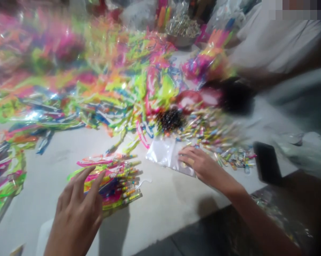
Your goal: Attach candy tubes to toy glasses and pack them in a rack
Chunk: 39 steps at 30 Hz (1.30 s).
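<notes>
Along the near edge of the white table (155, 209), the left hand (75, 213) is held open, its fingers (92, 186) spread over a bundle of neon plastic strips (115, 185) tipped with short striped tubes. The fingertips are placed at the bundle's edge, but no grip on it is shown. The right hand (200, 165) is laid out relaxed and unclenched, with its fingertips resting on a clear plastic bag (166, 154). This crumpled, glossy bag is lying on the tabletop farther out, between the two hands. Just beyond it, a scatter of small coloured tubes (211, 133) is spread, and a heap of dark round beads (169, 119) is piled beside a translucent red piece (189, 99). A flat black phone (267, 163) is placed near the table's right edge. Across the far part of the table and down its left edge, a large tangle of shiny pink, green and orange plastic strips (77, 85) is heaped, blurred by motion. A metal bowl (180, 41) of small wrapped items is seen at the far edge. At the upper right, a pale sleeve (277, 39) of another person is visible, and a dark blurred shape (236, 96) before it cannot be made out.
</notes>
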{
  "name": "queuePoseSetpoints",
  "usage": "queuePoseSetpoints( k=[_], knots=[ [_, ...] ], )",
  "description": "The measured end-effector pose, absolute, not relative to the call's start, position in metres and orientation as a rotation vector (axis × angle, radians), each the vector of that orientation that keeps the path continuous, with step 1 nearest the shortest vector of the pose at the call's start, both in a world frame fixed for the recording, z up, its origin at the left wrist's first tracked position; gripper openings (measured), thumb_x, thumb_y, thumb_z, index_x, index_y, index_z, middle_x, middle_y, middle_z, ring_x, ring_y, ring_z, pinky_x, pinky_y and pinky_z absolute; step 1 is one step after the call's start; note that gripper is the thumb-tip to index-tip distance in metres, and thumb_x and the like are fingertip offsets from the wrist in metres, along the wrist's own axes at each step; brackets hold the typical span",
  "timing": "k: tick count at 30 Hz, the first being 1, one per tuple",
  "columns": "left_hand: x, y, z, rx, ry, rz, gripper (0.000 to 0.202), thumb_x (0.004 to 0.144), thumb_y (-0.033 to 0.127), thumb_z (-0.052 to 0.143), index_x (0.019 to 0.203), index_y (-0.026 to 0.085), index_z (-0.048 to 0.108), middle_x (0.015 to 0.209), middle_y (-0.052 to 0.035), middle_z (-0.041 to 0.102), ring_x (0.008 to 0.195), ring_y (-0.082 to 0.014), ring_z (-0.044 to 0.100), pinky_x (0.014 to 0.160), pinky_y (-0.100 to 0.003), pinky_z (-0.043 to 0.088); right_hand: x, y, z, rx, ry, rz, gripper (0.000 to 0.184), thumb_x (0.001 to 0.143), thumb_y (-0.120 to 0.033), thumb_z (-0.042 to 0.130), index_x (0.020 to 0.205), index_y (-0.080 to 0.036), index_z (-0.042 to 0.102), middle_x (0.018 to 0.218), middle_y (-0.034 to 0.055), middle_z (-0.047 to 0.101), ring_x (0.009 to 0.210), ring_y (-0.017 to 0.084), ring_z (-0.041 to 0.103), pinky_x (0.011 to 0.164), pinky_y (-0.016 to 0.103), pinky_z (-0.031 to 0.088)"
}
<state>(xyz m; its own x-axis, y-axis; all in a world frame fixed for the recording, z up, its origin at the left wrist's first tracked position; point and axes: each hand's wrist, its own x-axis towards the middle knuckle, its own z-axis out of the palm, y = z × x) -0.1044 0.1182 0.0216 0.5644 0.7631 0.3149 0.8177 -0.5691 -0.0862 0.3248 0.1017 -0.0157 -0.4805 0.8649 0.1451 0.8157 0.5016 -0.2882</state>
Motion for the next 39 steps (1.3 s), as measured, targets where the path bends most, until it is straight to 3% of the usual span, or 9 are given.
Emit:
queuePoseSetpoints(
  k=[5, 10, 16, 22, 25, 27, 30, 34, 39],
  knots=[
    [-0.084, 0.129, 0.026, -2.661, -1.37, -0.415, 0.047, 0.097, 0.018, 0.049, 0.144, 0.022, 0.05, 0.145, -0.021, 0.057, 0.124, -0.0435, 0.061, 0.097, -0.059, 0.054, 0.326, 0.097, -0.023, -1.403, -2.433, 0.259, 0.044, 0.091, 0.008, 0.046, 0.125, -0.011, 0.066, 0.131, 0.0137, 0.068, 0.131, 0.029, 0.055, 0.116, 0.049, 0.047],
    [-0.043, 0.166, 0.038, -2.695, -1.588, -0.464, 0.034, 0.104, 0.02, 0.041, 0.133, 0.016, 0.06, 0.127, -0.0162, 0.067, 0.113, -0.0346, 0.065, 0.096, -0.051, 0.055, 0.333, 0.112, -0.014, -1.572, -2.168, 0.168, 0.025, 0.099, -0.006, 0.045, 0.115, -0.012, 0.064, 0.111, 0.0145, 0.069, 0.105, 0.028, 0.063, 0.098, 0.046, 0.054],
    [0.0, 0.218, 0.04, -2.703, -1.847, 0.104, 0.027, 0.104, 0.02, 0.044, 0.107, 0.011, 0.07, 0.109, -0.0176, 0.07, 0.108, -0.0333, 0.064, 0.094, -0.044, 0.052, 0.343, 0.155, -0.017, -1.654, -2.547, 0.068, 0.025, 0.106, -0.022, 0.05, 0.121, -0.012, 0.067, 0.115, 0.0147, 0.068, 0.112, 0.033, 0.061, 0.101, 0.05, 0.05],
    [0.017, 0.238, 0.026, -2.741, -1.803, 0.144, 0.016, 0.099, 0.016, 0.052, 0.094, 0.013, 0.067, 0.097, -0.0149, 0.071, 0.09, -0.0287, 0.064, 0.082, -0.039, 0.05, 0.345, 0.161, -0.016, -1.661, -2.418, 0.279, 0.022, 0.107, -0.026, 0.05, 0.117, -0.016, 0.066, 0.12, 0.0143, 0.068, 0.116, 0.032, 0.06, 0.106, 0.05, 0.046],
    [0.011, 0.233, 0.03, -2.796, -1.76, 0.07, 0.018, 0.099, 0.018, 0.05, 0.095, 0.013, 0.067, 0.096, -0.0158, 0.071, 0.092, -0.0296, 0.064, 0.085, -0.04, 0.05, 0.348, 0.148, 0.003, -1.755, -1.841, 0.568, 0.026, 0.108, -0.037, 0.047, 0.113, -0.019, 0.064, 0.105, 0.0096, 0.069, 0.091, 0.024, 0.065, 0.086, 0.04, 0.054],
    [0.003, 0.223, 0.041, -2.845, -1.739, -0.062, 0.022, 0.101, 0.025, 0.048, 0.101, 0.013, 0.067, 0.101, -0.0155, 0.071, 0.097, -0.03, 0.064, 0.087, -0.04, 0.051, 0.35, 0.136, 0.017, -1.65, -1.287, 0.875, 0.03, 0.106, -0.048, 0.051, 0.102, -0.02, 0.063, 0.09, 0.0048, 0.066, 0.067, 0.017, 0.059, 0.062, 0.031, 0.052],
    [-0.007, 0.2, 0.071, -2.92, -1.843, -0.612, 0.033, 0.104, 0.044, 0.048, 0.103, 0.02, 0.069, 0.096, -0.0082, 0.072, 0.086, -0.0252, 0.066, 0.079, -0.035, 0.052, 0.344, 0.117, 0.029, -1.443, -0.803, 1.138, 0.03, 0.096, -0.048, 0.067, 0.101, -0.019, 0.065, 0.086, 0.0052, 0.068, 0.061, 0.017, 0.06, 0.046, 0.027, 0.046],
    [-0.013, 0.158, 0.107, -2.704, -2.261, -1.31, 0.034, 0.089, 0.06, 0.073, 0.101, 0.029, 0.077, 0.088, 0.0002, 0.076, 0.073, -0.0191, 0.067, 0.057, -0.024, 0.046, 0.313, 0.092, 0.027, -1.315, -0.585, 1.342, 0.034, 0.093, -0.043, 0.075, 0.115, -0.017, 0.072, 0.088, 0.0054, 0.066, 0.07, 0.018, 0.06, 0.048, 0.025, 0.05],
    [-0.022, 0.119, 0.105, -2.153, -2.63, -1.853, 0.032, 0.076, 0.052, 0.09, 0.1, 0.032, 0.081, 0.086, 0.0028, 0.078, 0.081, -0.0199, 0.074, 0.069, -0.023, 0.058, 0.279, 0.07, 0.008, -1.173, -0.439, 1.529, 0.035, 0.089, -0.05, 0.081, 0.102, -0.018, 0.079, 0.09, 0.0052, 0.063, 0.074, 0.016, 0.058, 0.056, 0.024, 0.052]
  ],
)
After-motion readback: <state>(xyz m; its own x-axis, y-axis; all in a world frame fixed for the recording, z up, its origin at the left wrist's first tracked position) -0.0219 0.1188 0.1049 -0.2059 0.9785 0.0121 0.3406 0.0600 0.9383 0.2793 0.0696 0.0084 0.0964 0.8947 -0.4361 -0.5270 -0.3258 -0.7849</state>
